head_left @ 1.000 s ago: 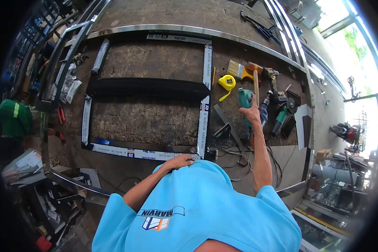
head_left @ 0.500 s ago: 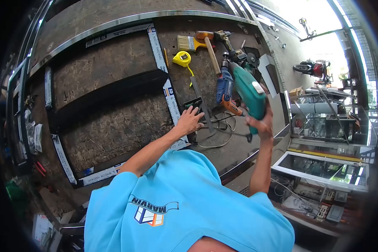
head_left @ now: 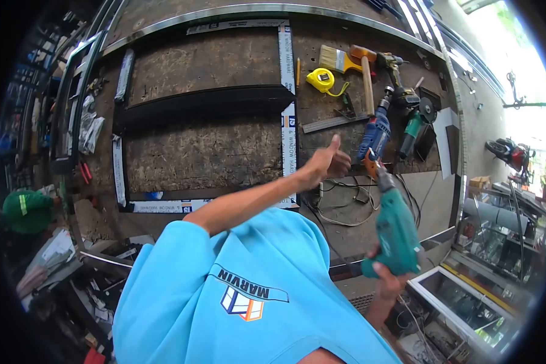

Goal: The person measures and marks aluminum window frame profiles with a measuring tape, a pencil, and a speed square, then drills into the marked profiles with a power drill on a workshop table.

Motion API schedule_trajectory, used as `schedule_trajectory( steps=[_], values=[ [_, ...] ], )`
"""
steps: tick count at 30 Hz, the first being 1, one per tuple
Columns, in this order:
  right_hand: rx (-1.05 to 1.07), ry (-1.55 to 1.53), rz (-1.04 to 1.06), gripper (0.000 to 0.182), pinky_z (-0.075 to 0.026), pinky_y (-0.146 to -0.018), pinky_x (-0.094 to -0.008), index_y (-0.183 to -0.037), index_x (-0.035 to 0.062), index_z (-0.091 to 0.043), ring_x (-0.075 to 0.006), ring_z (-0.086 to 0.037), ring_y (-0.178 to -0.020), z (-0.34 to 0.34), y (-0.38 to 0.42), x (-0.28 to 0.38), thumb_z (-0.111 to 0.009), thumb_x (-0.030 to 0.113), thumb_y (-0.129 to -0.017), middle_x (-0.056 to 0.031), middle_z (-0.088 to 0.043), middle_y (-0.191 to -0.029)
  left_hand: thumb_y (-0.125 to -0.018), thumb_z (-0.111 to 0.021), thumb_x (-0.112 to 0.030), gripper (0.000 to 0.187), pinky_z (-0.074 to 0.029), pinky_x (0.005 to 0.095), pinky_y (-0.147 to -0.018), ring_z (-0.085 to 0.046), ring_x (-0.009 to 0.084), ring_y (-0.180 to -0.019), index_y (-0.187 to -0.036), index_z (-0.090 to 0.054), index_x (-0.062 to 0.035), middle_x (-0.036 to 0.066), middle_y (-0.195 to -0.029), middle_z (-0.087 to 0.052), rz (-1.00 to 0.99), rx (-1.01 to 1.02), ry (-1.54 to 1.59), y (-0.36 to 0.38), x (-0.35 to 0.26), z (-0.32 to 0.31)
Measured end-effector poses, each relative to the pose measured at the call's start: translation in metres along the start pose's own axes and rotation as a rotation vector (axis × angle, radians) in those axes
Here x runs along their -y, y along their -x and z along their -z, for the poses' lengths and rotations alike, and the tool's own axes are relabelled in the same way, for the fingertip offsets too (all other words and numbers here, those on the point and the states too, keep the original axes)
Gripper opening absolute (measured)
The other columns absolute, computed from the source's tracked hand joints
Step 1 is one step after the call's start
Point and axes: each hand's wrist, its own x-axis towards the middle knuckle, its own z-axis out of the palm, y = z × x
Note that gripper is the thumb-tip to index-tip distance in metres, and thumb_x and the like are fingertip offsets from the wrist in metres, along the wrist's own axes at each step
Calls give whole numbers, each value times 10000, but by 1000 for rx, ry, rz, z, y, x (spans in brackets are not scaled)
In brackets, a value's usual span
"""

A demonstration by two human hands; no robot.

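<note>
My right hand (head_left: 387,282) is wrapped round the handle of a green power drill (head_left: 397,227), held at the table's near right side with its chuck pointing up the table. My left hand (head_left: 329,162) is empty, its fingers apart, over the table. Just beyond it lies a metal square (head_left: 333,124) with a dark head. A blue power drill (head_left: 376,132) with an orange grip rests to its right, and the green drill's tip overlaps that grip in this view. Loose cables (head_left: 346,203) coil below my left hand.
A taped black frame (head_left: 289,139) with a dark crossbar (head_left: 206,106) lies at left. Farther back are a yellow tape measure (head_left: 321,79), a brush (head_left: 333,59), a hammer (head_left: 367,88), a cordless drill (head_left: 395,76) and an angle grinder (head_left: 414,130). A glass-topped cabinet stands at right.
My left hand has let go of the square, which now lies farther up the table and turned crosswise. The green drill has come nearer my body and now points up the table.
</note>
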Motion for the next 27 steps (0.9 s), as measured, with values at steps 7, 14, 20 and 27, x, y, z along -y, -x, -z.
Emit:
schedule_trajectory(
  steps=[7, 14, 20, 27],
  values=[
    [368, 597, 264, 849, -526, -845, -392, -1423, 147, -269, -338, -637, -990, -86, -47, -49, -648, -10, -680, -206, -572, -1184, -808, -659, -537, 496, -530, 399, -722, -633, 253, -742, -825, -516, -62, 106, -814, -615, 110, -201, 568, 77, -21, -14],
    [593, 774, 214, 899, -540, -787, -419, -1446, 179, -232, -390, -646, -941, -122, -71, -42, -679, 33, -679, -218, -602, -1146, -857, -634, -483, 433, -534, 398, -724, -620, 231, -771, -731, -466, -104, 93, -793, -594, 90, -139, 723, 88, -42, 37],
    [431, 690, 46, 824, -471, -903, -312, -1425, 105, -334, -239, -589, -1061, -168, -109, 15, -597, -59, -661, -131, -552, -1230, -827, -576, -592, 642, -402, 431, -1021, -546, 328, -1120, -1197, -529, -69, 126, -1162, -601, -147, -15, -647, 61, -71, 159],
    [260, 603, -194, 861, -515, -727, -274, -1418, 98, -350, -159, -591, -890, -200, -130, 29, -593, -44, -604, -95, -552, -1159, -796, -501, -680, 778, -122, 522, -1150, -159, 359, -1405, -1462, -229, -383, 20, -1551, -173, -711, -69, -2196, 43, -152, 323]
  ],
)
